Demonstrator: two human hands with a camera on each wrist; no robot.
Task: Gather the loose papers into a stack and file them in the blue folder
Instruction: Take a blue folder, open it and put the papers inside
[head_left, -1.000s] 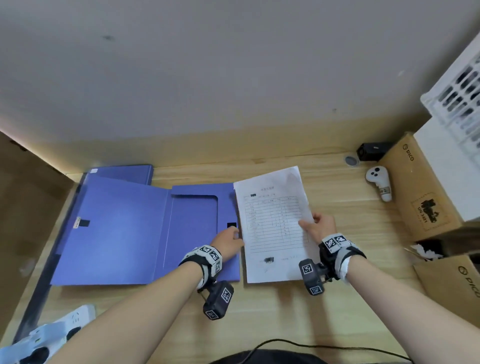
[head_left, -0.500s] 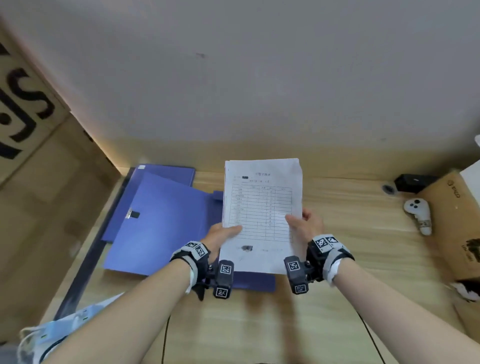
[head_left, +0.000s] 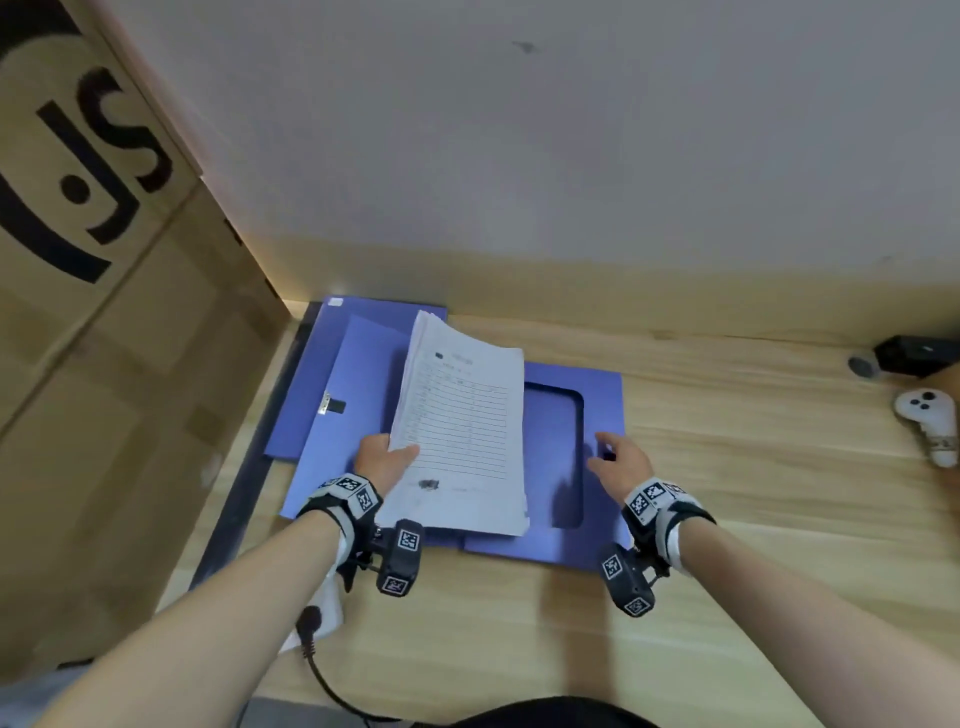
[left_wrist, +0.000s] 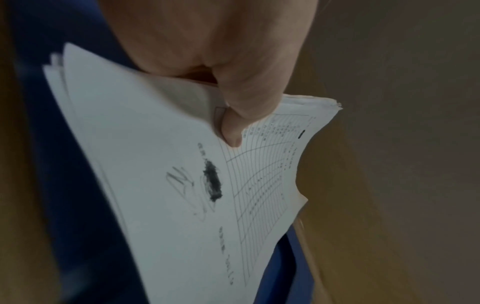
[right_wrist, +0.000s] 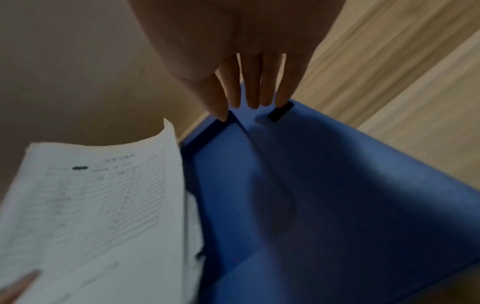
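Meanwhile, on the wooden desk (head_left: 727, 597) by a pale wall (head_left: 519, 156), left hand (head_left: 382, 460) fingers pinch papers (head_left: 462, 431); right hand (head_left: 621, 460) fingers extended.

Right hand (head_left: 621, 460): now off the paper stack (head_left: 462, 431), fingers straight over the blue folder (head_left: 597, 540) flap. Paper stack: now held by the left hand (head_left: 384, 462) alone, shifted over the open folder.

Left side walled off by tall cardboard box (head_left: 98, 332); bare desk (head_left: 753, 519) right of blue folder (head_left: 602, 415) until white controller (head_left: 930, 423), black block (head_left: 914, 356).
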